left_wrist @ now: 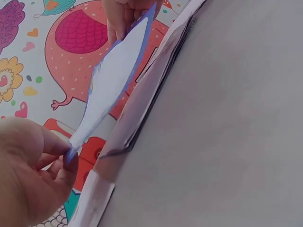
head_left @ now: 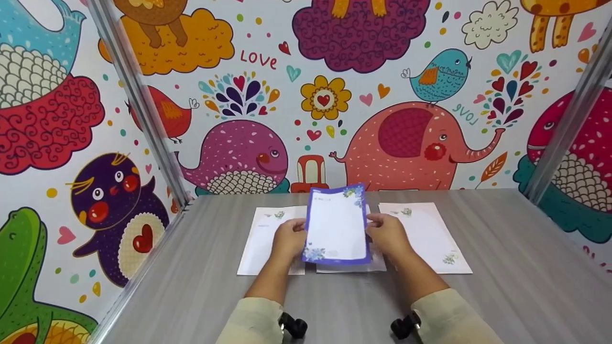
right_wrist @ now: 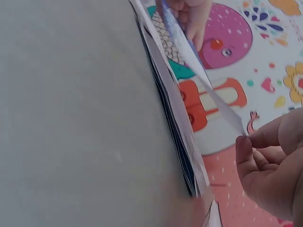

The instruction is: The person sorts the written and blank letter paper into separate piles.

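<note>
A white sheet of paper (head_left: pixel 336 227) with a purple border and blue flowers in two corners is held up above the middle stack. Its left edge is pinched between thumb and fingers of my left hand (head_left: pixel 289 241). On the opposite edge my right hand (head_left: pixel 388 236) pinches it the same way. Both wrist views show the sheet (left_wrist: pixel 111 71) bowed between the two hands. Beneath it lies a middle paper stack (head_left: pixel 351 268), mostly hidden by the sheet. The left paper stack (head_left: pixel 253 248) is partly behind my left hand, and the right paper stack (head_left: pixel 430 234) shows green floral corners.
The stacks lie side by side on a grey wood-grain table (head_left: pixel 191 286). Behind the table stands a wall (head_left: pixel 382 52) printed with cartoon animals, with metal posts (head_left: pixel 143 100) at its corners. Black devices (head_left: pixel 292 326) are strapped at both wrists.
</note>
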The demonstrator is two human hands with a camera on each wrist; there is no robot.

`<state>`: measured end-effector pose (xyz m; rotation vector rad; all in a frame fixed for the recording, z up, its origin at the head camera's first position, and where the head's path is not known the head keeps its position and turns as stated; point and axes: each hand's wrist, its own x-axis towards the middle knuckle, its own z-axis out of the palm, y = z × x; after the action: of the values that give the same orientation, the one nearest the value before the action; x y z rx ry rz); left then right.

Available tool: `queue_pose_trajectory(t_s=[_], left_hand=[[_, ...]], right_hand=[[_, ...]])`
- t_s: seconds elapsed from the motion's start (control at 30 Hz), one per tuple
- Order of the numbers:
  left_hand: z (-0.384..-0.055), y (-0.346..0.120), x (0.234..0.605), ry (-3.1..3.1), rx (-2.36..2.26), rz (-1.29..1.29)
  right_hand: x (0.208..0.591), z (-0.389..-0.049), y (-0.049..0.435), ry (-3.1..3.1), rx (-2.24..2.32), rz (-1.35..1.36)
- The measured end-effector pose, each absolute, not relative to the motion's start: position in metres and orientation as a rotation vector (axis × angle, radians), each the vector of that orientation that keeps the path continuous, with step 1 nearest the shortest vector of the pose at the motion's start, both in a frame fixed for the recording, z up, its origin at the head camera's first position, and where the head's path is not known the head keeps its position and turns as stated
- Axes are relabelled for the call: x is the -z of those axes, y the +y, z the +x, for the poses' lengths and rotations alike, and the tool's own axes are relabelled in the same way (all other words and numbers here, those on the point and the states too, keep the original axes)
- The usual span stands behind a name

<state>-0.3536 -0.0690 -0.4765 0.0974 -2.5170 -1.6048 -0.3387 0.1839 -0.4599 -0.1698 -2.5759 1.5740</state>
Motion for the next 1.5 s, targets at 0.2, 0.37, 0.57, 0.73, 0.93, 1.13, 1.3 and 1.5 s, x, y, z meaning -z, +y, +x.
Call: queue_pose_trajectory(t_s=[0.2,0.37,0.57,0.73,0.93,1.13,1.3,1.5], left_hand=[[-0.351,-0.100,0.477,-2.502,1.509,0.080],[-0.348,-0.127,0.477,-2.507,1.448,0.098],[-0.342,-0.161,0.476,-2.537,1.425,0.167],[-0.337,-0.186,0.475,-2.547,1.449,0.267],[-0.335,-0.201,0.476,-2.530,1.526,0.347],[-0.335,-0.207,0.482,-2.547,1.483,0.378],[-0.335,-0.211,0.485,-2.609,1.375,0.358],[-0.333,-0.211,0.482,-2.666,1.253,0.339]], right_hand=[[0.461,-0.339,0.154,-2.549,-1.702,-0.178],[0.464,-0.341,0.124,-2.470,-1.817,-0.140],[0.467,-0.340,0.090,-2.425,-1.883,-0.131],[0.470,-0.337,0.064,-2.383,-1.909,-0.120],[0.471,-0.332,0.046,-2.418,-1.934,-0.103],[0.475,-0.330,0.044,-2.476,-2.016,0.003],[0.478,-0.330,0.047,-2.591,-2.017,0.028],[0.477,-0.329,0.048,-2.671,-1.972,0.002]])
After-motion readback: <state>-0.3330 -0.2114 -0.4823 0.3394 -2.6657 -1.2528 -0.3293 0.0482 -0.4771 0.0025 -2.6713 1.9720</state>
